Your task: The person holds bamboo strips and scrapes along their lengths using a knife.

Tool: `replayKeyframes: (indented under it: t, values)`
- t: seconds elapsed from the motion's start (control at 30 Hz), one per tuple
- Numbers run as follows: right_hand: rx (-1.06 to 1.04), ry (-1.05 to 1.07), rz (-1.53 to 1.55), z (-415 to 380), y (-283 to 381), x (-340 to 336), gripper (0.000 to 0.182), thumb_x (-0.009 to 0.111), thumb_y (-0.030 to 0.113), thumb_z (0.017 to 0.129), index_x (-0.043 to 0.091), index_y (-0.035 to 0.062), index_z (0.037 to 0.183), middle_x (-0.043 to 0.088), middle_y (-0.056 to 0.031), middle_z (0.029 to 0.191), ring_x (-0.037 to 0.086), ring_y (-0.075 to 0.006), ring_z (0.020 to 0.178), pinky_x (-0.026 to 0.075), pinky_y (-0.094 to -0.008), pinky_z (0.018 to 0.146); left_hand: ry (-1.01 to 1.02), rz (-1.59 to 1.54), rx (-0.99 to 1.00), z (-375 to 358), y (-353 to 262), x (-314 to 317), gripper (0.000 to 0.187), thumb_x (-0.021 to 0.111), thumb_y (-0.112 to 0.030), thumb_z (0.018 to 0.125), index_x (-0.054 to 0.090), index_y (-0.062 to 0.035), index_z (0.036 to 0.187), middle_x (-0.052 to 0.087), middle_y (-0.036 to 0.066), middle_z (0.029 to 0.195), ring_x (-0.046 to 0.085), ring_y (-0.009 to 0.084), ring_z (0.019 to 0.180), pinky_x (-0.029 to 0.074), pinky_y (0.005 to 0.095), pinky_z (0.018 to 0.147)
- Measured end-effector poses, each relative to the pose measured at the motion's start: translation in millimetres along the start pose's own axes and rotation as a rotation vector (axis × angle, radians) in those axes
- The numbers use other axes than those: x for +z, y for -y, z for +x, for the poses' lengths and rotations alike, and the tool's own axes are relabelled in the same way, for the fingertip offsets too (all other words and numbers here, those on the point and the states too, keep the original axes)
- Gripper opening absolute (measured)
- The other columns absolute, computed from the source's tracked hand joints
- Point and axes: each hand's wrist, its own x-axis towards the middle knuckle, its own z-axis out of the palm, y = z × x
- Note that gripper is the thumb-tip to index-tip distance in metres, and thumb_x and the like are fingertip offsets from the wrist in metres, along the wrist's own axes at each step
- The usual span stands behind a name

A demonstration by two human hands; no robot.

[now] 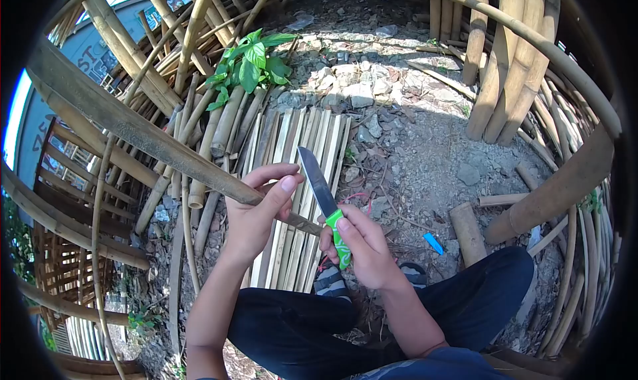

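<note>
A long split bamboo strip (169,151) slants from the upper left down to the middle of the head view. My left hand (251,224) is closed around it near its lower end, with the thumb on the upper side. In my right hand (367,250) is a knife (319,184) with a dark blade and a patterned green handle, its tip pointing up and away from me. The strip's end lies right at the fingers of my right hand, and the blade is to the right of my left hand.
Thin pale bamboo slats (302,124) lie side by side under my hands. A bright blue object (433,243) and a short bamboo piece (468,234) are on the stony ground to the right. Thick bamboo poles (508,68) stand upper right; a leafy plant (251,64) grows upper left.
</note>
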Motion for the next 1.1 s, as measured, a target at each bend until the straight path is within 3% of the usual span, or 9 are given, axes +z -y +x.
replayKeyframes:
  t: [0.1,0.13,0.43,0.63,0.83,0.93,1.0,1.03,1.1]
  values:
    - [-0.020,0.052,-0.043,0.1,-1.5,1.1,0.032,0.037,0.026,0.107,0.053,-0.0012,0.114,0.058,-0.0053,0.081,0.051,-0.0077,0.067,0.044,-0.0238,0.061,0.051,-0.076,-0.005,-3.1,6.3,-5.5,0.024,0.069,-0.014,0.093,0.064,0.0023,0.110,0.062,0.003,0.072,0.052,0.0061,0.057,0.042,0.0218,0.052]
    - [-0.021,0.055,-0.043,0.5,-2.8,1.7,0.032,0.037,0.026,0.107,0.053,-0.0012,0.114,0.058,-0.0053,0.081,0.051,-0.0077,0.067,0.044,-0.0238,0.061,0.030,-0.024,-0.025,-3.4,3.6,-2.3,0.018,0.068,-0.013,0.093,0.065,0.0020,0.103,0.057,0.001,0.065,0.052,0.0061,0.055,0.040,0.0217,0.051]
    - [0.098,-0.040,-0.019,-1.1,-8.4,3.6,0.028,0.042,0.023,0.107,0.055,-0.0015,0.111,0.059,-0.0054,0.080,0.051,-0.0068,0.063,0.042,-0.0208,0.054,-0.050,-0.032,0.092,-3.7,10.9,8.9,0.017,0.065,-0.009,0.095,0.061,-0.0014,0.080,0.056,0.000,0.063,0.049,0.0049,0.053,0.037,0.0212,0.048]
    - [0.057,-0.031,0.039,0.7,-11.8,7.6,0.028,0.045,0.022,0.106,0.059,-0.0018,0.106,0.058,-0.0022,0.075,0.048,-0.0030,0.060,0.040,-0.0196,0.052,-0.104,0.065,0.224,0.8,19.6,10.5,0.017,0.065,-0.006,0.094,0.059,-0.0009,0.078,0.057,0.001,0.069,0.048,0.0046,0.060,0.039,0.0224,0.054]
    - [0.016,-0.038,0.030,5.2,-10.7,9.2,0.026,0.044,0.020,0.106,0.059,-0.0019,0.105,0.057,-0.0016,0.074,0.045,-0.0032,0.058,0.039,-0.0196,0.052,-0.112,-0.004,0.180,0.4,22.2,9.8,0.019,0.065,-0.007,0.094,0.058,-0.0010,0.078,0.057,0.002,0.072,0.049,0.0054,0.061,0.040,0.0222,0.055]
    - [-0.079,-0.066,-0.126,8.3,-11.5,11.1,0.025,0.044,0.019,0.106,0.058,-0.0015,0.103,0.055,-0.0008,0.073,0.044,-0.0035,0.058,0.038,-0.0198,0.052,-0.123,-0.001,0.147,0.4,24.2,7.0,0.019,0.065,-0.009,0.095,0.059,-0.0011,0.079,0.058,0.001,0.072,0.050,0.0050,0.059,0.039,0.0212,0.054]
    - [0.046,-0.009,0.195,8.8,-11.0,12.1,0.027,0.041,0.021,0.107,0.057,-0.0008,0.100,0.052,-0.0011,0.071,0.042,-0.0033,0.057,0.034,-0.0198,0.048,-0.131,-0.024,0.157,-0.4,23.9,9.8,0.019,0.065,-0.010,0.095,0.059,-0.0013,0.079,0.057,0.001,0.071,0.050,0.0049,0.059,0.040,0.0208,0.053]
    - [0.044,-0.010,0.194,9.3,-12.0,12.3,0.027,0.041,0.021,0.107,0.057,-0.0008,0.100,0.052,-0.0011,0.071,0.042,-0.0033,0.057,0.034,-0.0198,0.048,-0.147,-0.053,0.163,-0.3,24.4,11.5,0.019,0.065,-0.011,0.095,0.060,-0.0015,0.080,0.057,0.001,0.070,0.050,0.0047,0.058,0.040,0.0205,0.053]
    - [-0.117,-0.087,-0.139,9.7,-15.4,14.1,0.027,0.042,0.020,0.107,0.057,-0.0004,0.097,0.052,-0.0001,0.071,0.042,-0.0029,0.057,0.034,-0.0196,0.049,-0.146,-0.036,0.156,0.0,26.1,8.4,0.019,0.065,-0.012,0.096,0.060,-0.0015,0.080,0.057,0.000,0.069,0.050,0.0047,0.058,0.040,0.0205,0.053]
